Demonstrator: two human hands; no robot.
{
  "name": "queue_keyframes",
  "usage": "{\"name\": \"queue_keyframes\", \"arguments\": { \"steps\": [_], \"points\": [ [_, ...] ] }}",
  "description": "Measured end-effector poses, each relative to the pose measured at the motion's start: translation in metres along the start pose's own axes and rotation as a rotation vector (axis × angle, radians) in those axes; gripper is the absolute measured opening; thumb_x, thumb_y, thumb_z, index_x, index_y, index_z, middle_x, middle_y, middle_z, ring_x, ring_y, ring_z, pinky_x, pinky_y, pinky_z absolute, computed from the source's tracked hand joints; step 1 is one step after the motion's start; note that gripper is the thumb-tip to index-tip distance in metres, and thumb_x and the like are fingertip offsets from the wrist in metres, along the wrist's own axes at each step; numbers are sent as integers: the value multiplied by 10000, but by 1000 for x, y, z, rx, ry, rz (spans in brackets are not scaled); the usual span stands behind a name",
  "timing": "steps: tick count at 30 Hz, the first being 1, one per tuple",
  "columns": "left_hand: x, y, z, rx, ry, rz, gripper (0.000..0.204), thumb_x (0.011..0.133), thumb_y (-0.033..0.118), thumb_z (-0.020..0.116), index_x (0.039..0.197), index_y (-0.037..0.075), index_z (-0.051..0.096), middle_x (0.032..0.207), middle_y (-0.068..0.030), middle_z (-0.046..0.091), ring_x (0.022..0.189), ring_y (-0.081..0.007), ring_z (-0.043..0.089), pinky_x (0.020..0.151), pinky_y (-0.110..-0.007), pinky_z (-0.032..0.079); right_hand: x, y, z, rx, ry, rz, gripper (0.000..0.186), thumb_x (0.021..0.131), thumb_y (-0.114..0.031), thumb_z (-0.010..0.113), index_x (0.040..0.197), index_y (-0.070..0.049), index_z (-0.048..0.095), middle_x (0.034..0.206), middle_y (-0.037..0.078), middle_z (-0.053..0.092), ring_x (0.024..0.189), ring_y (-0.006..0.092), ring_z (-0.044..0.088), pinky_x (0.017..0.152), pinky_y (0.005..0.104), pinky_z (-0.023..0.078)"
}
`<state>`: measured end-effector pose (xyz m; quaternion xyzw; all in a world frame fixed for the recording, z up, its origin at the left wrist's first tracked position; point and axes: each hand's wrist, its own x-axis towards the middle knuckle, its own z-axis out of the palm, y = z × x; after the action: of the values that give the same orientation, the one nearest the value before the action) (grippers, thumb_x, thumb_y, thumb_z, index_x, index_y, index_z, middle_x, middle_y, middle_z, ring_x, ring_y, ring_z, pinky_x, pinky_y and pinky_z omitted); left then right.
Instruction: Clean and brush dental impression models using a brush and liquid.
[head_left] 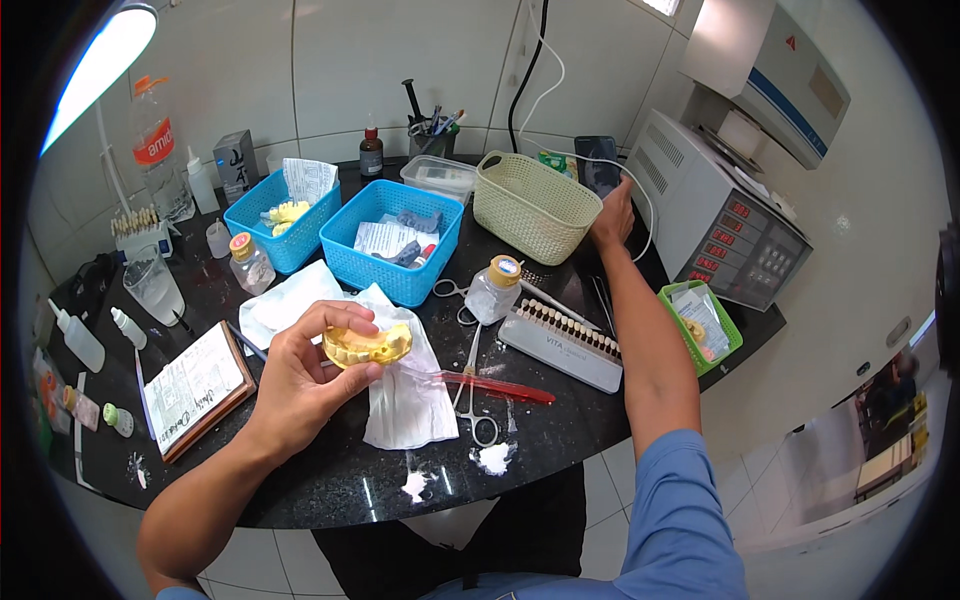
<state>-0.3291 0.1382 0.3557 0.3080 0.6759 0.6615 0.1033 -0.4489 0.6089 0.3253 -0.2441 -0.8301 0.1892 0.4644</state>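
Pinched in my left hand [310, 375] is a yellow plaster dental model [368, 346] with a row of teeth and a pinkish area on top. Below it lies a crumpled white paper towel [412, 415]. Beside the model, a tool with a clear and red handle [510, 390] reaches to the right; whether my left hand also touches it is hidden. My right arm stretches far forward, and my right hand [613, 215] closes on the lower edge of a dark phone [597, 165] behind the cream basket [530, 210]. Some of its fingers are hidden.
Two blue baskets [338, 262] stand at centre left. Nearby are a capped glass jar [494, 290], scissor-like forceps [472, 385], a tooth shade guide [562, 345] and a notebook [200, 390]. A green basket [728, 350] sits beside a grey machine [715, 210]. White powder [493, 459] lies near the front edge.
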Motion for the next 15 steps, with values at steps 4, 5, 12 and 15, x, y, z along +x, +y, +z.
{"name": "queue_keyframes", "arguments": {
  "steps": [4,5,12,15],
  "points": [
    [0,-2,-1,-9,1,5,299,824,-9,735,1094,33,613,1263,-109,501,1170,-183,572,981,-297,543,0,0,1,30,30,-17,842,689,-371,836,1305,-3,395,1200,263,580,1115,452,582,940,486,470],
    [0,-2,0,-7,-1,6,299,824,-9,735,1094,33,613,1263,-109,501,1170,-183,572,981,-297,543,0,3,4,32,34,-31,851,681,-378,840,1301,-1,395,1199,261,578,1117,449,579,940,484,470],
    [-2,-2,1,-45,7,4,293,827,-21,729,1093,28,616,1256,-101,499,1162,-179,572,960,-289,555,0,3,3,38,49,-71,856,670,-390,848,1288,-4,398,1182,252,575,1113,438,579,940,475,471],
    [-1,-3,0,-39,9,13,295,824,-28,729,1091,26,617,1255,-100,499,1158,-179,574,955,-288,558,0,2,3,43,51,-58,863,666,-388,852,1290,-5,396,1190,251,573,1123,437,573,946,475,469]
  ]
}}
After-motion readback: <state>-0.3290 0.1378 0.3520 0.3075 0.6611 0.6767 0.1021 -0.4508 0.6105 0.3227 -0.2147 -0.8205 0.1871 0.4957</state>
